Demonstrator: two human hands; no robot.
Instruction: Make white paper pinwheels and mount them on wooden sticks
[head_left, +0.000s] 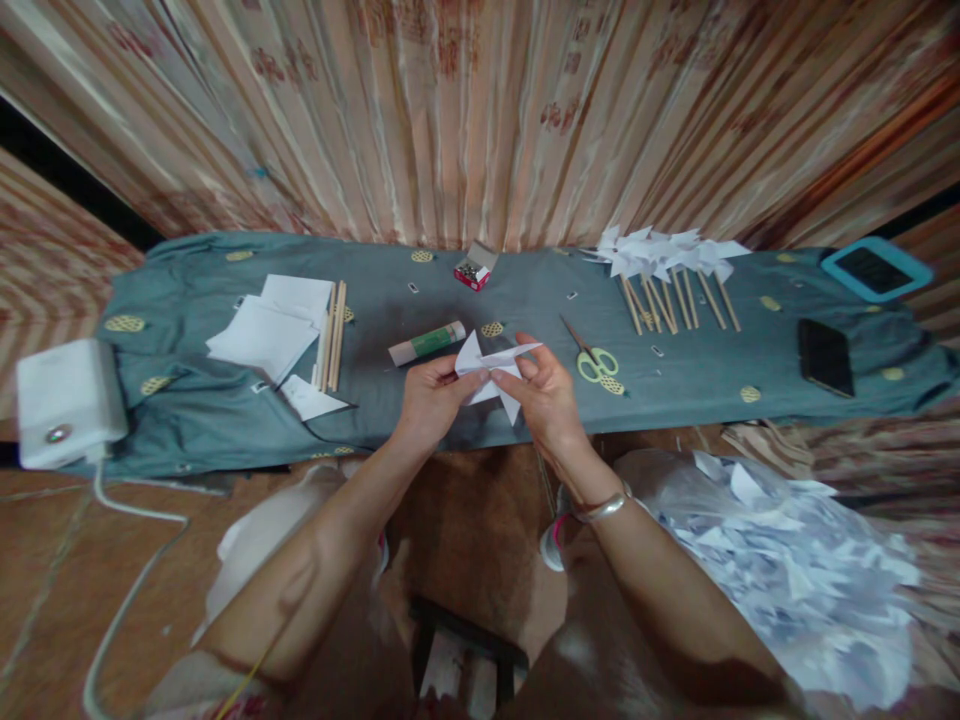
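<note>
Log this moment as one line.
left hand: pinching folded white paper piece | right hand: pinching same | nearby: green-labelled glue stick, yellow-handled scissors

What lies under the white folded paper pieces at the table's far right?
Wooden sticks poke out from under the paper pieces; their upper ends are hidden.

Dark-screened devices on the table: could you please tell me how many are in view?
2. A black phone lies on the green cloth, right of the white folded paper being held; a blue-cased tablet sits beyond it at the far right corner. The loose paper sheets could hide others.
</note>
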